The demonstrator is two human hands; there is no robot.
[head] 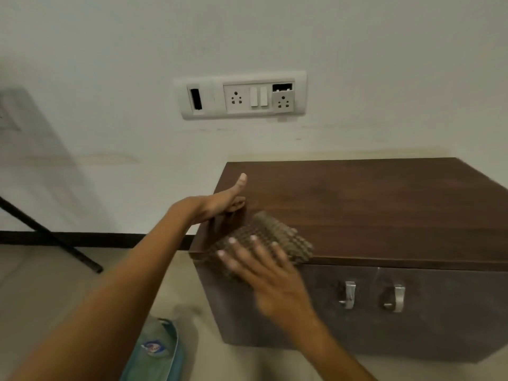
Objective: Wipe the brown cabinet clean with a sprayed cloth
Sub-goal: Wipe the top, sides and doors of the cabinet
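The brown cabinet (371, 204) stands low against the white wall, its dark wooden top facing me. A brownish textured cloth (270, 237) lies on the top's front left corner and hangs slightly over the front edge. My right hand (264, 273) lies flat on the cloth with its fingers spread, blurred by motion. At the cabinet's left edge, my left hand (222, 202) rests against the side, thumb raised and fingers curled along the edge.
Two metal handles (347, 294) (395, 298) sit on the cabinet front. A switch and socket panel (243, 96) is on the wall above. A spray bottle with a blue label (155, 350) stands on the floor at lower left. A black leg (49, 235) slants at left.
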